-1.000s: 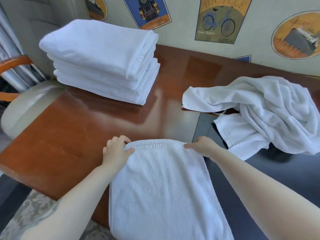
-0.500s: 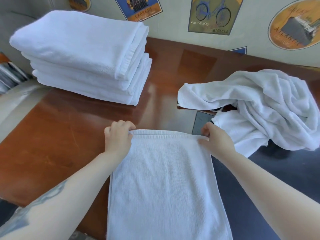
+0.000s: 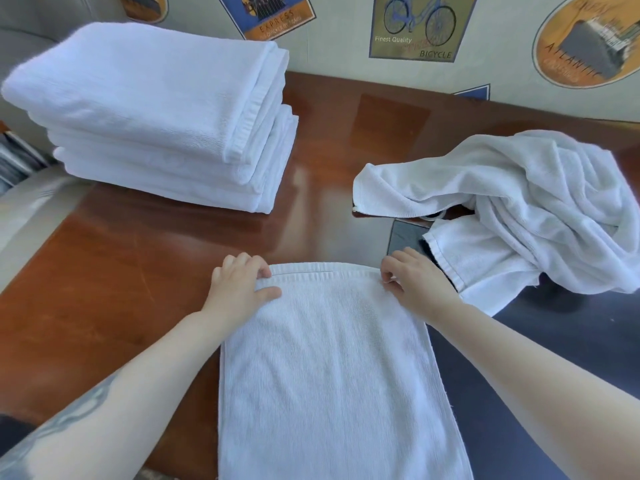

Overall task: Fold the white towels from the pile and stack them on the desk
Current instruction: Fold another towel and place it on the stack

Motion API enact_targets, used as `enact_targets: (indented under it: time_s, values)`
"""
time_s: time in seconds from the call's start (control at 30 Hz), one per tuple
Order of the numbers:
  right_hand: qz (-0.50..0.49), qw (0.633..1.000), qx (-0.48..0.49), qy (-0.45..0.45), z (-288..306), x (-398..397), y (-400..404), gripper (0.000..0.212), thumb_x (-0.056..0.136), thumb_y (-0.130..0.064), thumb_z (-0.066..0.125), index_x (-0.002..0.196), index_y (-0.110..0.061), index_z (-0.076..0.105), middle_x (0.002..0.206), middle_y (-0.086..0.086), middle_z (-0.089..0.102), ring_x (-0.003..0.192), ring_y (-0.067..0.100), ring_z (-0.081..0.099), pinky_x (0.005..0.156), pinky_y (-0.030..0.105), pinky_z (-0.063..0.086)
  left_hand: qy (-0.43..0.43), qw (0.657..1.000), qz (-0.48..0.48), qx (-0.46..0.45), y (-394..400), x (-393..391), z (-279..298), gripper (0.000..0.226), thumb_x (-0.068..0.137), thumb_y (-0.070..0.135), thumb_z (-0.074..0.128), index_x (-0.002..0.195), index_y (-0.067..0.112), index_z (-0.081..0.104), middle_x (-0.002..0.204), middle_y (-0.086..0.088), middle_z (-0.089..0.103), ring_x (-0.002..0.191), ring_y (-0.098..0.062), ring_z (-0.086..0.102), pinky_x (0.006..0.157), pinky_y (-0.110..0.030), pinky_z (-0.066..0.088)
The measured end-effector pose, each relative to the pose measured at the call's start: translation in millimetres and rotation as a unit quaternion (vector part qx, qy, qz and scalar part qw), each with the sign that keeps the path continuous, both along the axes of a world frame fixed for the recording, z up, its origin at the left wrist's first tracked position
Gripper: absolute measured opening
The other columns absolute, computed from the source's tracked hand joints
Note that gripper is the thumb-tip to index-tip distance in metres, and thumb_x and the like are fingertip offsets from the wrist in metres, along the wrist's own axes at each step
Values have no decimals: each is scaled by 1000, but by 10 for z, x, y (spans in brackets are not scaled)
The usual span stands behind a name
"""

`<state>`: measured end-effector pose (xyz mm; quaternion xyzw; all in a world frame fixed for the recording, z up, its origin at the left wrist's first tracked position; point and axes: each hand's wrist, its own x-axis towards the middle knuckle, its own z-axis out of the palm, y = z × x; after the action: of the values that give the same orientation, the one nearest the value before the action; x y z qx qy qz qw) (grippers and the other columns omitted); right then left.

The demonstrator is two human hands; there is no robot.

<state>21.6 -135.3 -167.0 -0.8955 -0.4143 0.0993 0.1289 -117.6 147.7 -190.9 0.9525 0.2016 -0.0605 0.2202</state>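
Mid-fold. Towel [image 3: 329, 368] flat on counter [image 3: 104, 271], near end hanging off. Left hand [image 3: 239, 285] and right hand [image 3: 415, 282] each pinching a far corner. Stack [image 3: 156, 116] far left, pile [image 3: 519, 209] right. Next, likely: fold over, edges matched.

Place: you were prob. in a hotel/guest rm, or a bedroom at home; couldn't tell which.
Desk: you stood at a glossy red-brown wood desk [image 3: 145, 271] set vs. the wall, w/ a dark inlay [image 3: 554, 358] on its rt side.
Wall: pale wallpaper [image 3: 339, 36] w/ retro travel prints, incl. a bicycle ad [image 3: 415, 26] & an ocean-liner oval [image 3: 585, 43].
Linen: plain white stacked towels [image 3: 152, 109] plus a loose pile [image 3: 540, 206], housekeeping-style.
Seat: padded chair [image 3: 31, 209] at your left.
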Motion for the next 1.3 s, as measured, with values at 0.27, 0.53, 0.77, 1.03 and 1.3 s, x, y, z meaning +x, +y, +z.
enact_targets:
  time_s: [0.27,0.53,0.77,1.03,1.3]
  values:
    - [-161,983,27,85,-90,-45,66,11,94,-5,48,94,-15,42,73,-2,50,68,25,49,57,35,34,43,997,-26,-54,180,59,127,22,93,43,57,84,31,41,80,5,51,79,-19,50,62,-31,31]
    - [-178,981,25,73,-208,-6,135,10,99,-11,41,108,-13,47,95,-7,50,82,23,51,64,35,42,45,998,14,-49,367,112,57,24,96,45,52,82,27,46,74,1,58,67,-16,52,54,-32,31]
    - [-177,980,-14,-91,-229,-125,152,32,84,4,52,111,-12,59,113,4,57,108,29,53,87,38,36,-49,977,1,209,239,196,152,11,98,24,52,99,16,59,93,-3,61,83,-25,52,75,-35,34]
    - [-107,994,-33,5,-413,-1122,227,68,96,-53,32,157,-28,12,165,-2,8,152,21,2,120,48,3,39,989,-45,133,-829,-510,-146,70,93,59,17,154,26,15,162,-5,8,150,-30,6,119,-51,6]
    - [-170,985,-14,-12,-282,-1232,397,59,103,-43,19,156,-19,23,163,1,14,151,20,10,120,43,5,20,987,-87,136,-842,-411,-108,66,94,48,24,154,20,25,162,-8,14,150,-29,10,118,-50,6]
